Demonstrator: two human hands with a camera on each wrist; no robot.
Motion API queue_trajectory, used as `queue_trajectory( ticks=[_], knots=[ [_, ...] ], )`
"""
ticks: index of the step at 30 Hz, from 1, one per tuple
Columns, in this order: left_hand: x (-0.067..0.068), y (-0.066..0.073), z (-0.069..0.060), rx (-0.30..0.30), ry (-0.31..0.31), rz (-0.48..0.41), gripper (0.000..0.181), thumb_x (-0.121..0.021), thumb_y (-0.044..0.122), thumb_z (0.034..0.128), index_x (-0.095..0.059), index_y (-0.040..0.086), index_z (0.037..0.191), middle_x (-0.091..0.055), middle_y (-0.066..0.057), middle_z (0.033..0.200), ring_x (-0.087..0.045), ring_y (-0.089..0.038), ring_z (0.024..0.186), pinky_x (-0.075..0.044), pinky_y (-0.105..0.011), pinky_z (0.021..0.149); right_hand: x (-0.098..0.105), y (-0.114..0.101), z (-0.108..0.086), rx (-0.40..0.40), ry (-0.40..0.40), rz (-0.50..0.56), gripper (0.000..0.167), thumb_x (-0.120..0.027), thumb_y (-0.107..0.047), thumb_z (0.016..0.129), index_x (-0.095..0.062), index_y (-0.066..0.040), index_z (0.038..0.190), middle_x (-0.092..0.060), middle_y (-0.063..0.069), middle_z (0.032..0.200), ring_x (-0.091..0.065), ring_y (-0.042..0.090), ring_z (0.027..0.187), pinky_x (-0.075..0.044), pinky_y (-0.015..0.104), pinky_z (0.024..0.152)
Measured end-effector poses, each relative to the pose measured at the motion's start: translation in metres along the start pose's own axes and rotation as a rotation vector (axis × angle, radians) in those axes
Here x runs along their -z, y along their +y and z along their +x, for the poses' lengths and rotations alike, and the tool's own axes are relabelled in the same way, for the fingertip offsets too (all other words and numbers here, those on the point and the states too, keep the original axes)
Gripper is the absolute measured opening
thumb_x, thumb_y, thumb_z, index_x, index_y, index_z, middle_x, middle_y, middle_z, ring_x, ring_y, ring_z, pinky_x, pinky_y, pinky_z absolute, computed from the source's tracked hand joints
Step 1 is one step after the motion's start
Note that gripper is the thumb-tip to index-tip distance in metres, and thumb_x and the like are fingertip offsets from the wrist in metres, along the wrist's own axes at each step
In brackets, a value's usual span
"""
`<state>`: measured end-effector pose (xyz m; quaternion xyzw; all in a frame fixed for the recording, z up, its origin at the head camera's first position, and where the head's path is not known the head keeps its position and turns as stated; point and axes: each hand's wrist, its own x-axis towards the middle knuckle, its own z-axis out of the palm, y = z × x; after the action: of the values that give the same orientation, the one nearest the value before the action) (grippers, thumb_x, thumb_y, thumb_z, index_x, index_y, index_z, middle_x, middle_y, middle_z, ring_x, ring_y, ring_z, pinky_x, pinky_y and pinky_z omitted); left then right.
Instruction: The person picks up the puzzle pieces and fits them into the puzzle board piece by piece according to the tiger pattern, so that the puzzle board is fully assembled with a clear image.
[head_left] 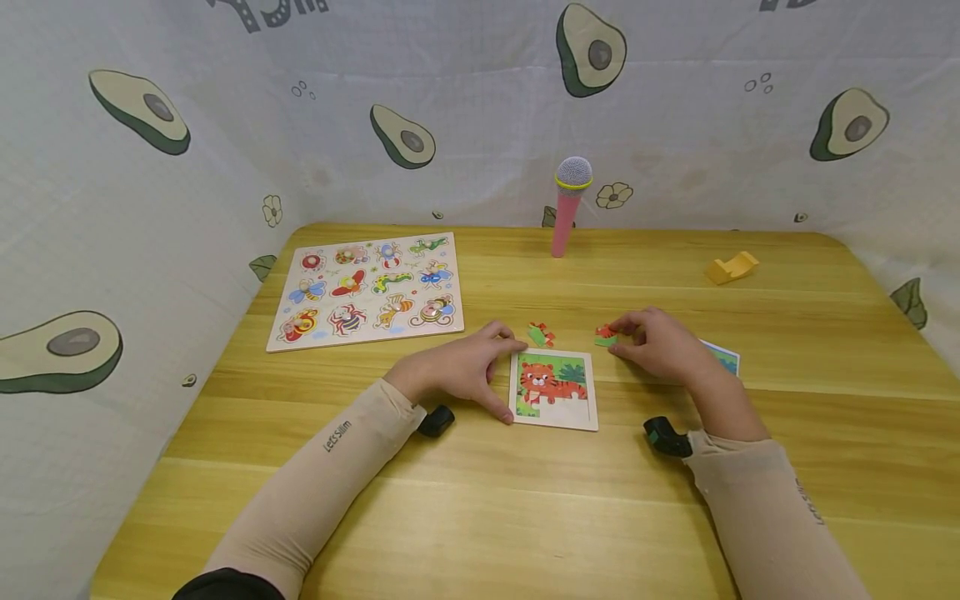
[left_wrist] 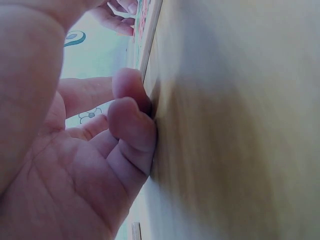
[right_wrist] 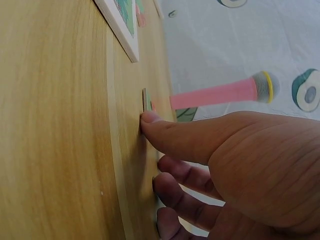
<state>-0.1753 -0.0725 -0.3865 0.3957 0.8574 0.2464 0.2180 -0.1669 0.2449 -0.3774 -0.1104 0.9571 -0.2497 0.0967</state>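
A small jigsaw board (head_left: 555, 412) with a red tiger picture lies on the table, its lower part showing bare white where no pieces sit. At its left side, my left hand (head_left: 468, 367) holds the board, with the thumb at the near corner and the index finger at the far one; the other fingers curl against the tabletop in the left wrist view. Beyond the board's right corner, my right hand (head_left: 663, 346) pinches a red and green puzzle piece (head_left: 604, 337) by its side, low at the table. More puzzle pieces (head_left: 540, 334) lie in a small group behind the board.
A peg puzzle board (head_left: 365, 335) with insect pictures lies at the back left. A pink toy microphone (head_left: 566, 218) stands at the back, and a yellow curved holder (head_left: 731, 268) at the back right. Another picture board (head_left: 727, 357) shows partly behind my right wrist.
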Motion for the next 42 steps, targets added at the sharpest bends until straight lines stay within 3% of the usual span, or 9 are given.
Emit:
queue_trajectory(
  ticks=[15,22,28,35,42],
  knots=[
    [-0.004,-0.002,0.002,-0.007,-0.006,-0.017,0.107,-0.09,0.05,0.0711,-0.038,0.011,0.156,-0.034,-0.001,0.137,-0.051,-0.011,0.079,-0.045,-0.023,0.074,0.001,-0.001,-0.004,0.009,-0.018,-0.001,0.035,-0.07,-0.017,0.096,-0.066,0.006,0.122,-0.061,0.024,0.118,-0.052,0.033,0.094,-0.046,0.049,0.083],
    [-0.002,-0.003,0.001,-0.006,0.0,-0.005,0.108,-0.09,0.05,0.0708,-0.037,0.01,0.156,-0.034,-0.001,0.137,-0.051,-0.011,0.079,-0.045,-0.023,0.074,0.005,-0.001,-0.004,-0.047,-0.035,0.037,0.041,-0.071,-0.028,0.096,-0.066,0.002,0.123,-0.062,0.023,0.123,-0.057,0.038,0.106,-0.048,0.054,0.089],
    [-0.001,-0.001,0.0,-0.006,-0.002,-0.013,0.108,-0.091,0.049,0.0709,-0.037,0.01,0.156,-0.034,-0.001,0.136,-0.051,-0.012,0.079,-0.044,-0.024,0.075,0.009,-0.003,-0.008,-0.072,-0.043,0.092,0.044,-0.078,-0.036,0.088,-0.071,-0.003,0.117,-0.067,0.016,0.116,-0.062,0.032,0.101,-0.051,0.044,0.081],
    [-0.001,-0.002,-0.001,0.005,0.003,-0.015,0.107,-0.09,0.049,0.0715,-0.037,0.011,0.156,-0.034,0.0,0.137,-0.051,-0.012,0.079,-0.045,-0.023,0.073,0.012,-0.006,-0.008,-0.014,-0.073,0.102,0.041,-0.085,-0.035,0.082,-0.074,-0.005,0.108,-0.07,0.008,0.105,-0.062,0.024,0.09,-0.051,0.035,0.074],
    [0.0,-0.001,0.0,0.006,0.009,-0.01,0.106,-0.09,0.048,0.0716,-0.037,0.012,0.156,-0.034,0.0,0.139,-0.052,-0.011,0.078,-0.045,-0.024,0.074,0.011,-0.015,-0.01,0.091,-0.193,0.172,0.037,-0.089,-0.035,0.077,-0.076,-0.012,0.103,-0.067,0.002,0.089,-0.059,0.023,0.084,-0.051,0.035,0.072]
  ],
)
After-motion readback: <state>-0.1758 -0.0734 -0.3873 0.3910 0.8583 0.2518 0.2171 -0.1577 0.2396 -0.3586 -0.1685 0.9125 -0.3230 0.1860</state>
